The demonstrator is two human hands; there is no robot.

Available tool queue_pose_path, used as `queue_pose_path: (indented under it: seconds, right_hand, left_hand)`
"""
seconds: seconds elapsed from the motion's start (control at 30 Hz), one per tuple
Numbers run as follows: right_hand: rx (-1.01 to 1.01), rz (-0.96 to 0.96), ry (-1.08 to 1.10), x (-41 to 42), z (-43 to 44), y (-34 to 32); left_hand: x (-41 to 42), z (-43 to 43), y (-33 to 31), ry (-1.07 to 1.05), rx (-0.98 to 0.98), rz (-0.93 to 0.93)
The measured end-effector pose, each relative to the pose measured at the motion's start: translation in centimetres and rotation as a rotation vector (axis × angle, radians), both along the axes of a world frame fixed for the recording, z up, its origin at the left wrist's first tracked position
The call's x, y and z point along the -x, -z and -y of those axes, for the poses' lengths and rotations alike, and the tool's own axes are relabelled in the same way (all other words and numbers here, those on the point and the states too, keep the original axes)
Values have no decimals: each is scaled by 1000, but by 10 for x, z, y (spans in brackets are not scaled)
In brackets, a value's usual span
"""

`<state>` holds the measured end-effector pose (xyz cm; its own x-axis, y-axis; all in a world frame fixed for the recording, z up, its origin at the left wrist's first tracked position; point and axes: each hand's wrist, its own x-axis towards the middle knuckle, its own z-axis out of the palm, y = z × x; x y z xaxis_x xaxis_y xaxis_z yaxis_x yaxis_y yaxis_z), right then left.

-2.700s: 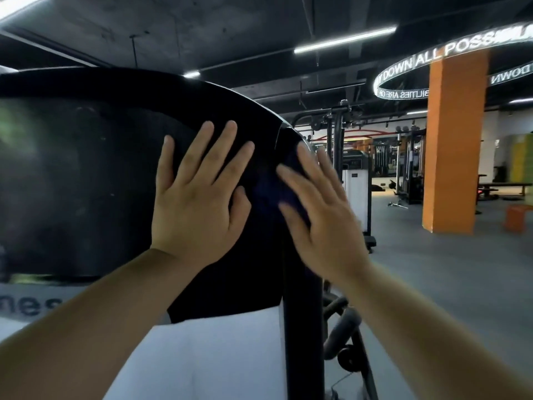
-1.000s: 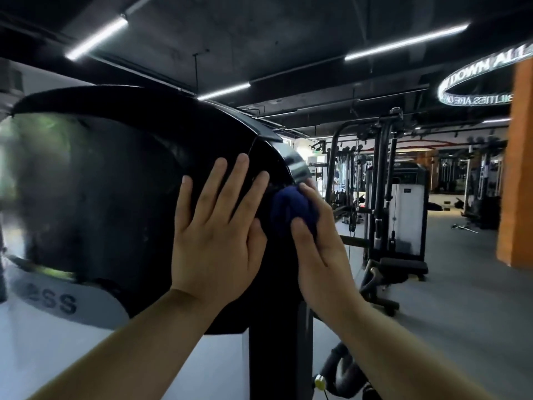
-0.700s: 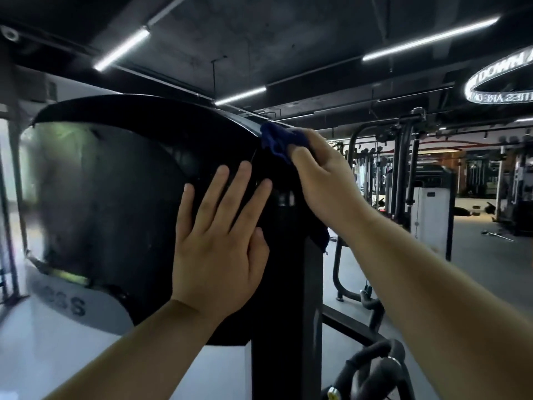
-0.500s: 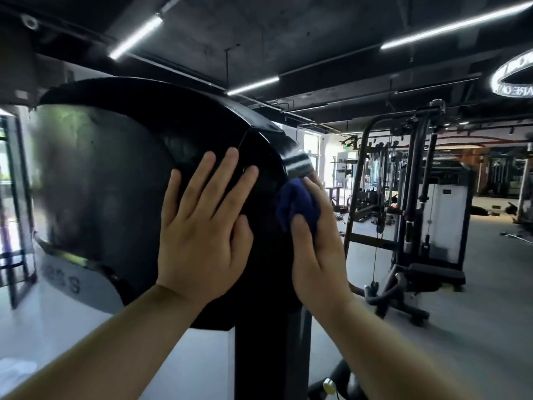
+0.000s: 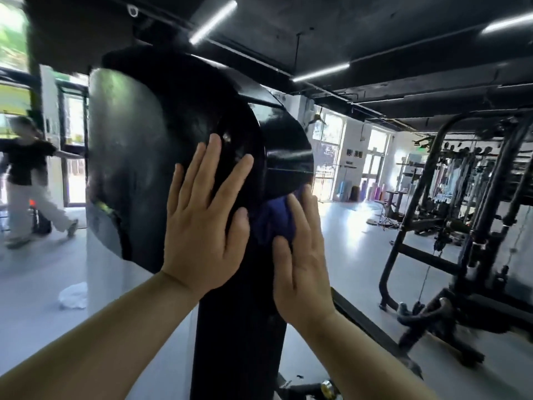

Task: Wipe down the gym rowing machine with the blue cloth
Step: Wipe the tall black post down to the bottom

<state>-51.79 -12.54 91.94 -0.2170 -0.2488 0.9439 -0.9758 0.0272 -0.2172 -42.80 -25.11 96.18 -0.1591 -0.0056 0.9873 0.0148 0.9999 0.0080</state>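
Rowing machine (image 5: 161, 145): glossy black, round housing upright on a black post.
Blue cloth (image 5: 274, 217): dark blue, bunched, pressed against the housing's lower right edge, above the post.

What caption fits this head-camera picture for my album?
Right hand presses the blue cloth on the black rowing machine while the left hand rests flat.

Grey floor (image 5: 354, 255) carries a crumpled white bundle (image 5: 73, 295) and black rack (image 5: 487, 226)

Left hand (image 5: 202, 226) flat on the rowing machine (image 5: 161, 145) housing, fingers straight; right hand (image 5: 302, 261) pressing the blue cloth (image 5: 274, 220) against its edge; weight racks (image 5: 461, 226) right, person (image 5: 26, 180) walking far left
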Motion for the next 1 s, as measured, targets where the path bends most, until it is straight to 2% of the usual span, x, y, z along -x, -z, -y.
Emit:
queue_pose_path:
  seconds: [0.1, 0.2, 0.3, 0.37, 0.43, 0.5, 0.63, 0.7, 0.8, 0.87, 1.0]
  right_hand:
    - [-17, -6, -22, 8, -4, -41]
    - [62, 144, -78, 11, -2, -78]
    - [108, 148, -95, 2, 3, -47]
    - [85, 101, -61, -5, 5, -2]
    - [43, 76, -49, -4, 1, 12]
    - [55, 103, -71, 1, 0, -21]
    - [206, 378, -200, 9, 4, -107]
    - [219, 349, -166, 4, 6, -93]
    - [209, 364, -200, -4, 10, -25]
    - [195, 389, -214, -8, 9, -1]
    - [211, 492, -223, -1, 2, -55]
  left_hand:
    - [0, -1, 0, 4, -13, -7]
    - [1, -1, 2, -2, -3, -14]
    - [1, 0, 3, -2, 1, -20]
    - [1, 0, 3, 6, -2, -21]
    - [1, 0, 4, 17, -9, -24]
    - [1, 0, 4, 26, -5, -28]
    - [1, 0, 5, 26, -12, -28]
    - [0, 0, 5, 28, -13, -24]
    - [0, 1, 4, 33, -8, -27]
    - [0, 1, 5, 40, -9, -26]
    - [0, 0, 4, 52, -21, -13]
